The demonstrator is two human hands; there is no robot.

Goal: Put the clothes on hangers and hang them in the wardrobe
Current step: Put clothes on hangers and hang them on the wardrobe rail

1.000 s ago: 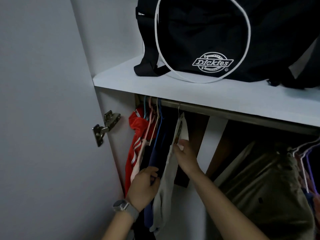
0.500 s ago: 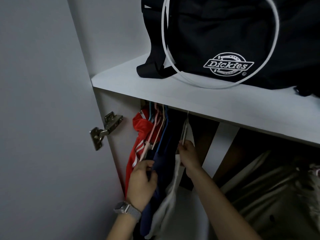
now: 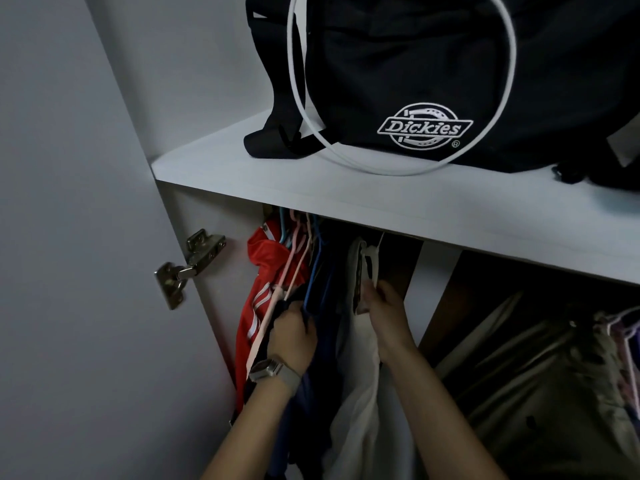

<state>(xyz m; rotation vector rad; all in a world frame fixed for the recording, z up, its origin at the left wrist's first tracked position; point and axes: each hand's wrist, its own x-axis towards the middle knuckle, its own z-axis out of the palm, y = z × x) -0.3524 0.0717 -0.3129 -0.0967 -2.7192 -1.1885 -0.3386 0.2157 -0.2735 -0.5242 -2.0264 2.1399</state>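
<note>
A: White laminate shelf point(image 3: 398, 206) first, the black Dickies bag point(image 3: 433, 81) on it. Underneath?

B: The white garment point(image 3: 360, 393) hangs limp on its white hanger point(image 3: 370, 259), beside the navy clothes point(image 3: 323, 344). Looks soft and light; best held by the stiff hanger. The right hand point(image 3: 386, 311) pinches it there; the left hand point(image 3: 294, 336) grips dark fabric, fingers curled.
</note>
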